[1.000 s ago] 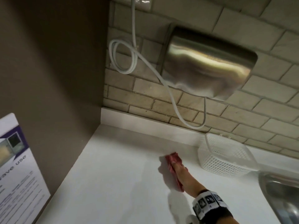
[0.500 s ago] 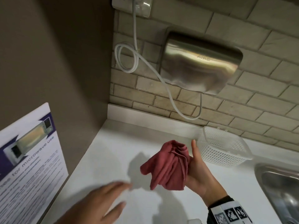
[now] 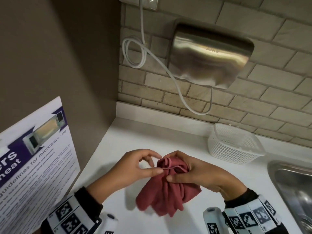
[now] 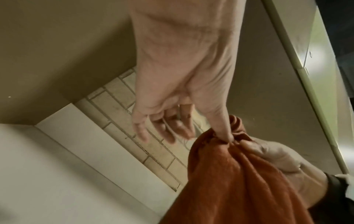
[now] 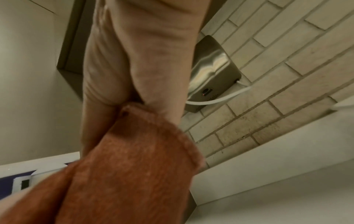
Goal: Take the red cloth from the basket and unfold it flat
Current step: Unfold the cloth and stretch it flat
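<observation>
The red cloth (image 3: 167,193) hangs bunched and crumpled above the white counter (image 3: 118,146), held between both hands. My right hand (image 3: 190,173) grips its gathered top, fingers curled round the folds. My left hand (image 3: 145,166) pinches a thin edge of the cloth between thumb and forefinger, the other fingers loose. The left wrist view shows the cloth (image 4: 239,178) pinched under the thumb. In the right wrist view the cloth (image 5: 124,166) drapes below the palm. The white mesh basket (image 3: 234,144) stands with nothing in it at the back right, by the wall.
A steel sink (image 3: 293,188) lies at the right edge. A steel hand dryer (image 3: 209,54) with a looped white cable (image 3: 135,53) hangs on the brick wall. A microwave guideline poster (image 3: 33,157) leans at the left against the brown side wall.
The right hand lifted the cloth off the counter and brought it nearer. The left hand came in from the lower left and now pinches the cloth's edge.
</observation>
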The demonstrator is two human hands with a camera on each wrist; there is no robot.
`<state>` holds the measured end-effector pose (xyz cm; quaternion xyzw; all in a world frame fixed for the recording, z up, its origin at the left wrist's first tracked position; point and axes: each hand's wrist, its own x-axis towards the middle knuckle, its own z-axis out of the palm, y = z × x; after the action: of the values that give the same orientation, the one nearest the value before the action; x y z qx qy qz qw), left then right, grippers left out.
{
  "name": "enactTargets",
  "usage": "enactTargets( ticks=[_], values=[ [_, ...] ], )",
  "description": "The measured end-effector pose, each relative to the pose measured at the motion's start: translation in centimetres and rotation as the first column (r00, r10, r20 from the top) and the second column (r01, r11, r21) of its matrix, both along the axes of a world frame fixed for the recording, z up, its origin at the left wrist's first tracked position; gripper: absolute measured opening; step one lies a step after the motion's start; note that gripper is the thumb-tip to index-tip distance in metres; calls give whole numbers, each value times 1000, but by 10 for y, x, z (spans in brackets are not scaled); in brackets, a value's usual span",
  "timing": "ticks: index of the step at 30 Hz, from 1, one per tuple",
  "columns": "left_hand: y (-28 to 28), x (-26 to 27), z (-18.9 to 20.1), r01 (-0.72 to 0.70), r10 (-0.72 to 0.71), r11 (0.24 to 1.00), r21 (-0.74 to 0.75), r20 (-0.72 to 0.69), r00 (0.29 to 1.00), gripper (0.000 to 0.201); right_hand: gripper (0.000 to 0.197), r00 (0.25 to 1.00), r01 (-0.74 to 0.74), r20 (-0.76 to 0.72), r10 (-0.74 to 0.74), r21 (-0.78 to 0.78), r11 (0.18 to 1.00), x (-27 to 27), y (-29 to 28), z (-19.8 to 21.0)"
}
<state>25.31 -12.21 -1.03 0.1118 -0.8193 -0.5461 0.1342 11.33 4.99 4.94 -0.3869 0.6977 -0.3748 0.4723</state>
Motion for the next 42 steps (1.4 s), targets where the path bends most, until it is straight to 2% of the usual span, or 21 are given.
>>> enactTargets(
  ticks=[2,3,6,10,12,14,15,16,17,18,19,20,21,22,25,27,29,30,34,38,42],
  values=[
    [4,1,1,69,-69,998,-9,46,997,56,47,999,-41,-31,42,9,999,3,1,2],
    [6,1,2,102,-101,995,-18,66,993,54,47,996,-66,-53,67,20,998,5,0,3],
    [9,2,6,142,-140,989,-40,46,989,17,45,969,-105,-215,118,70,992,7,-1,7],
    [7,10,13,53,-54,996,-75,-11,998,18,46,836,-14,-540,99,159,987,2,1,14],
    [4,15,17,-30,30,1000,11,-81,996,22,43,832,4,-546,104,194,981,-5,6,15],
    [1,19,21,-94,105,991,95,-116,988,21,36,914,-50,-391,112,165,985,-14,14,17],
    [0,21,22,-112,124,989,100,-124,984,22,29,968,-52,-240,71,83,995,-18,17,19],
    [0,22,23,-130,143,986,103,-136,980,26,23,999,13,-45,-15,-40,999,-21,19,19],
    [-1,24,23,-150,166,982,112,-150,975,32,24,973,159,195,-127,-161,974,-24,19,14],
    [-2,25,23,-180,199,975,129,-159,967,40,35,859,351,458,-228,-202,914,-23,17,6],
    [-3,26,24,-217,240,965,147,-165,957,48,48,672,514,682,-288,-150,845,-20,13,-4],
    [-4,26,24,-260,286,952,160,-164,944,54,60,500,598,808,-312,-62,799,-14,8,-17],
    [-6,25,24,-300,327,939,171,-158,932,59,68,405,624,853,-329,5,781,-8,3,-29],
    [-9,25,25,-329,358,925,190,-148,922,61,72,382,627,854,-352,40,778,-2,-1,-39],
    [-18,29,15,-373,402,903,214,-115,908,63,58,512,616,758,-403,3,788,11,-7,-52],
    [-21,32,8,-358,378,913,198,-74,923,60,44,646,608,620,-445,-66,791,14,-9,-52],
    [-21,34,6,-338,360,919,204,-77,930,45,41,755,592,459,-469,-169,788,14,-11,-52],
    [-21,34,6,-336,360,918,211,-86,929,35,39,776,591,419,-472,-221,776,14,-12,-51],
    [-24,32,7,-346,384,904,252,-120,915,12,23,790,608,352,-502,-348,713,13,-8,-44],
    [-23,30,3,-373,415,893,251,-142,899,15,20,852,514,151,-502,-428,743,11,-3,-41],
    [-23,30,6,-445,502,852,274,-187,845,14,11,775,592,109,-623,-471,654,4,-2,-41]
  ],
)
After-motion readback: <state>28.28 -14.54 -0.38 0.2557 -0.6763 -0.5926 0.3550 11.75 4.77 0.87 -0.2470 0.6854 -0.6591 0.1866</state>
